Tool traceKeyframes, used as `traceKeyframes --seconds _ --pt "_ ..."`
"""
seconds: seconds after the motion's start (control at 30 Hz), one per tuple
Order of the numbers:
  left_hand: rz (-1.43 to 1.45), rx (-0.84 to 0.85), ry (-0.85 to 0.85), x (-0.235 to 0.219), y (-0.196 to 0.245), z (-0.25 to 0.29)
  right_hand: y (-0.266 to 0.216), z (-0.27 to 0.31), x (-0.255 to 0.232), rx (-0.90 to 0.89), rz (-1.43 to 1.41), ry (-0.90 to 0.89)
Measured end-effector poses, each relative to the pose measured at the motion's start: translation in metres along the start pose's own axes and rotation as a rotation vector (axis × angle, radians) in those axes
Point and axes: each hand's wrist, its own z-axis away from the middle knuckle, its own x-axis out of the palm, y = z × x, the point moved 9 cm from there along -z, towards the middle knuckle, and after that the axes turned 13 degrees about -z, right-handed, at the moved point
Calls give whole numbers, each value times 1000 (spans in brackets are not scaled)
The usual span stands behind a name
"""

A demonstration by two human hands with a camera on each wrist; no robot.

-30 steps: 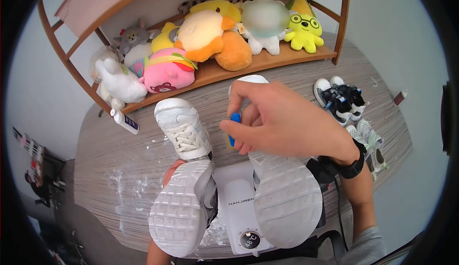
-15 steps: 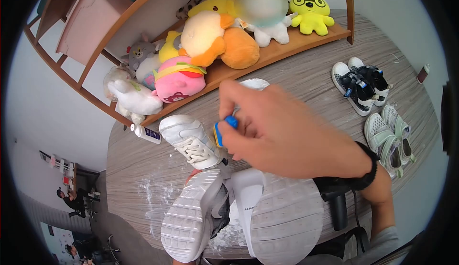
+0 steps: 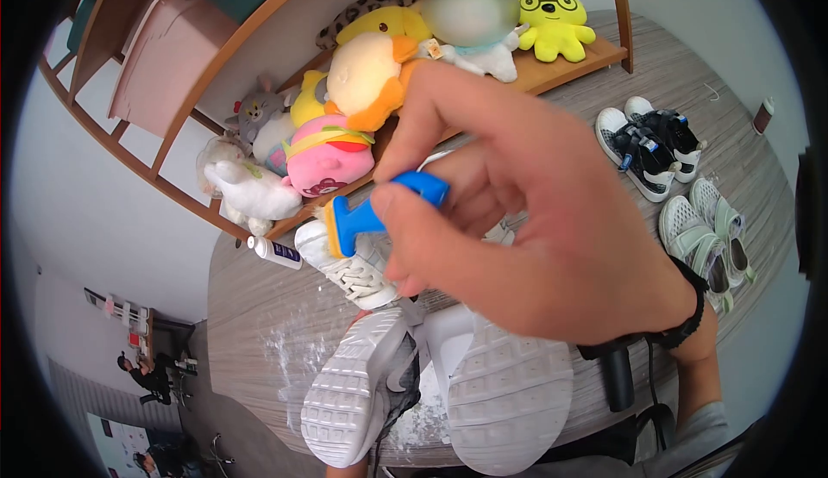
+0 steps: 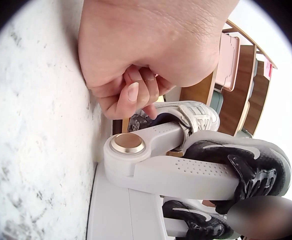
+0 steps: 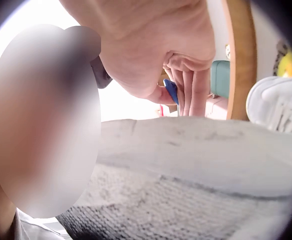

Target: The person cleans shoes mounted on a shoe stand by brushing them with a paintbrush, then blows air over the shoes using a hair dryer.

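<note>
1. Since half a second ago, the right hand (image 3: pixel 535 211) has turned and looms larger in the head view, swinging the blue brush (image 3: pixel 379 211) round so that its handle, yellow edge and pale bristles show.
2. That hand pinches the brush between thumb and fingers; from above, the bristles overlap the toe of the white laced shoe (image 3: pixel 362 280), though I can't tell whether they touch it.
3. Down near the surface (image 3: pixel 250 323), the left hand (image 4: pixel 141 55) has its fingers curled in, close to the laced shoe and the white shoe dryer (image 4: pixel 117 165).
4. Shoes sit on the dryer's arms, among them a black-and-grey shoe (image 4: pixel 266 155) with a pale swoosh; from overhead, two pale soles face up.
5. White residue (image 3: pixel 297 362) is smeared across the surface, with a white bottle (image 3: pixel 276 252) standing out near the shelf.
6. Over on the right lie a dark pair of shoes (image 3: pixel 642 146) and a pale green pair (image 3: pixel 703 232).
7. Plush toys (image 3: pixel 332 168) crowd the wooden shelf (image 3: pixel 595 60) behind.
</note>
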Motion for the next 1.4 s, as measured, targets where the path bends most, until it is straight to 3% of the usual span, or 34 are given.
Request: traceKeyframes --seconds 0.07,0.1,0.17,0.2,0.27,0.3,0.37,0.4,0.47,0.57,0.77,0.9,0.97,1.1,1.2,1.27,1.4 --pt "-10 6 -11 2 3 -1 14 3 -12 159 -445 212" --pt "-12 9 -12 2 4 -1 9 3 -15 157 -448 212" --pt "-12 16 -12 4 6 -1 -1 1 -26 194 100 165" --pt "-11 21 -14 5 7 -1 -1 3 -27 192 101 164" --pt "-12 27 -19 8 8 -1 13 7 -7 216 409 -129" --pt "-14 30 -23 10 9 0 25 10 -6 215 408 -126" --pt "-17 34 -26 10 10 1 29 13 4 -22 567 -124" --pt "-18 36 -26 10 10 2 27 11 5 -23 565 -124" --pt "-15 40 -28 12 9 3 59 16 10 436 331 -255" --pt "-10 46 -34 15 9 3 72 19 8 550 160 -204" --pt "2 54 -46 21 5 1 31 9 5 303 63 -13" --pt "6 61 -59 28 5 -1 20 11 6 315 -67 42" --pt "5 65 -67 31 6 -1 11 10 7 206 -110 51" --pt "1 75 -79 36 9 -1 8 8 6 153 -143 67" --pt "2 82 -82 37 9 0 8 9 -11 260 -64 175" --pt "7 88 -86 41 10 0 2 8 -9 256 482 3" --pt "3 103 -106 48 14 -2 33 15 8 89 511 -98"
